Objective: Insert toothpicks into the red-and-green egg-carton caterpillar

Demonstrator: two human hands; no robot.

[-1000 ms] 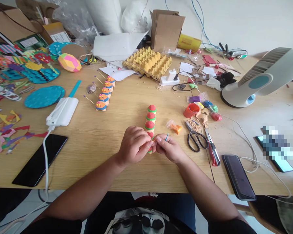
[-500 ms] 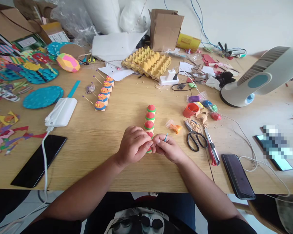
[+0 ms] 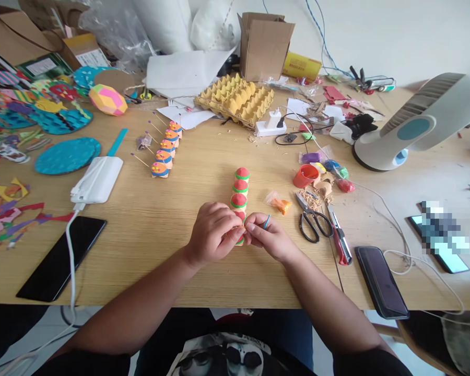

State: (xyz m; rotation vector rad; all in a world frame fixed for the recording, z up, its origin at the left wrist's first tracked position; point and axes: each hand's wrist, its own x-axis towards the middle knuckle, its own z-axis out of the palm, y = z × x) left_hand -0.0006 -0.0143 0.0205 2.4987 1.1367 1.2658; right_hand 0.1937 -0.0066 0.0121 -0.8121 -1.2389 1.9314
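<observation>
Head view, red-and-green bumpy row: stood on the table before the person, its near end partly hidden by the hands.
Left hand: thumb and forefinger were drawn together above that end; what they pinched was too small to tell.
Right hand: fingertips bunched close beside the left's, a thin blue stick held among the fingers.
Orange lump: lay bagged between row and scissors.
Utility knife: lay just right of the scissors.
</observation>
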